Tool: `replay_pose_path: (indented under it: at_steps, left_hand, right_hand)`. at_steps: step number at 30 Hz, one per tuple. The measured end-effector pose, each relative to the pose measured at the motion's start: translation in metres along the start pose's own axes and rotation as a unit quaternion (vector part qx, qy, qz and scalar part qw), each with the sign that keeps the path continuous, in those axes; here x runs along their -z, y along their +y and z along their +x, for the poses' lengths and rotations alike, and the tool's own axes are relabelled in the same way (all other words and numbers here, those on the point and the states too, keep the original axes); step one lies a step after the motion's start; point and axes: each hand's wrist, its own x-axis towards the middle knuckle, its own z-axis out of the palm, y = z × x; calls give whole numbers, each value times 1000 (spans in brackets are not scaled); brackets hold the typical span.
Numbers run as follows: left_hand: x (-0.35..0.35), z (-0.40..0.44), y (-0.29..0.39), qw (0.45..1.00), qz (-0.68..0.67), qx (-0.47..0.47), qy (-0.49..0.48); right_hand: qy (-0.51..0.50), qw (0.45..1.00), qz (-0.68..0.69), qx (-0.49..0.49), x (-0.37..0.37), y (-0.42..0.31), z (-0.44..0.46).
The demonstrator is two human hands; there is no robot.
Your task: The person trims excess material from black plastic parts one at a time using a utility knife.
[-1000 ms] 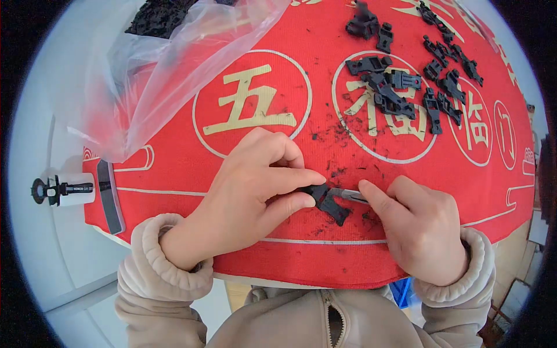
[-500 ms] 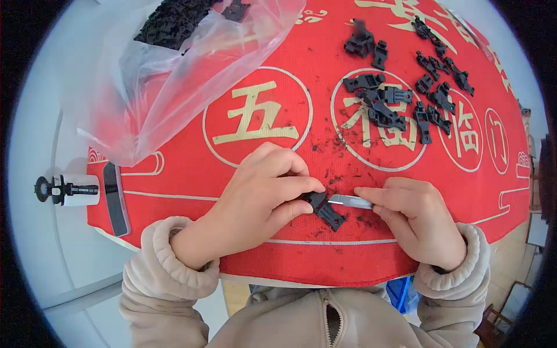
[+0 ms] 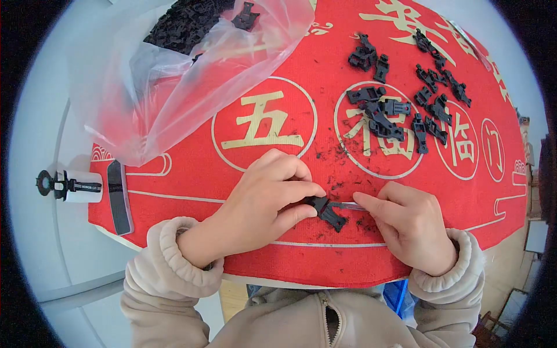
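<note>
My left hand (image 3: 264, 194) pinches a small black plastic part (image 3: 333, 220) between thumb and fingers, just above the red mat. Its far end is covered by my fingertips. In my right hand (image 3: 409, 226) is a slim grey craft knife (image 3: 351, 206), the index finger stretched along its top. The knife's tip points left and meets the upper right side of the part; whether it is cutting in I cannot tell. Dark shavings (image 3: 342, 152) lie scattered on the mat around both hands.
A clear plastic bag (image 3: 168, 110) full of black parts (image 3: 185, 26) lies at the upper left. Several similar loose parts (image 3: 386, 119) are spread at the upper right. A phone (image 3: 119, 197) and a white cylindrical object (image 3: 86, 187) sit at the left edge.
My right hand has shifted slightly left, and the knife is turned so its handle shows narrower. My left hand keeps its pinch on the part. The whole view has moved a little.
</note>
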Motion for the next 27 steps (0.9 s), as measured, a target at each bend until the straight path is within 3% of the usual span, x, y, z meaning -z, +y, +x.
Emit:
replay_pose_path:
  at_steps: [11, 27]
  left_hand:
    - [1, 0, 2, 1000, -7, 11, -5]
    - [0, -2, 0, 1000, -1, -13, 21]
  right_hand:
    - [9, 989, -126, 73, 2, -9, -5]
    - [21, 982, -163, 89, 2, -10, -3]
